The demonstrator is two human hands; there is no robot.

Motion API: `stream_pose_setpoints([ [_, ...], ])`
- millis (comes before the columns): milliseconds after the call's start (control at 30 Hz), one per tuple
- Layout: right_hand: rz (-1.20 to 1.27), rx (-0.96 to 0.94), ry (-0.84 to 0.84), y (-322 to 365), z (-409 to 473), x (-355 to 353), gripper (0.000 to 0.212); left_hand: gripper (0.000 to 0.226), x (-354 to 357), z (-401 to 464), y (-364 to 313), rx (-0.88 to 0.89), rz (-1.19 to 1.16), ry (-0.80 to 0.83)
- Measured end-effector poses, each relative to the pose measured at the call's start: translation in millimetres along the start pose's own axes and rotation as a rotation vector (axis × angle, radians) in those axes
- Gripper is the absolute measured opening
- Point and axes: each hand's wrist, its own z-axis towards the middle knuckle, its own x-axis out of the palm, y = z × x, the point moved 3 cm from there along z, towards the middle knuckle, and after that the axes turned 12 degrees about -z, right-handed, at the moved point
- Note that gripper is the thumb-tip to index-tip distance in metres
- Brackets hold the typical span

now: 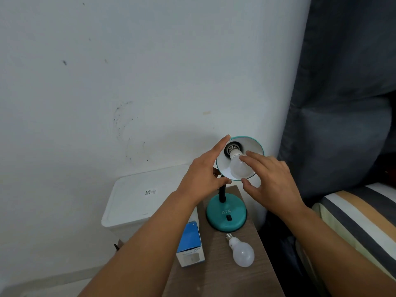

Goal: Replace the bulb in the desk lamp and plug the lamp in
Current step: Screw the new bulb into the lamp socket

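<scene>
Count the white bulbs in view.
2. One frosted white bulb sits in the teal lamp shade; another bulb lies on the wooden table by its base. The blue box could hide more.

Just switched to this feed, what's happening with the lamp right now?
A person is at the teal desk lamp. The left hand steadies the lamp shade by its rim; the right hand has a grip on the socket bulb, whose screw thread shows, so it is not fully seated. Going in or coming out, I cannot tell. A second bulb lies on the wooden table beside a blue bulb box.
</scene>
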Motion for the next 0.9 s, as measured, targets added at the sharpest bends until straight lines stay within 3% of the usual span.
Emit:
stream_pose_setpoints([
  [400, 0.171, 0.018, -0.024, 3.9, 10.6, -2.0, 0.067, 0.104, -1.3, -0.8, -0.7, 0.008, -0.002, 0.000],
  [533, 0.174, 0.024, -0.050, 7.0, 9.0, -2.4, 0.059, 0.104, -1.1, -0.1, -1.0, 0.005, -0.005, 0.001],
  [733, 0.262, 0.119, -0.068, 5.5, 10.5, -0.6, 0.061, 0.105, 0.2, 0.7, 0.6, -0.004, 0.006, 0.000],
  [900, 0.230, 0.043, -0.076, 8.3, 10.5, -3.7, 0.057, 0.103, -1.0, 0.2, -0.2, 0.001, -0.005, 0.001],
])
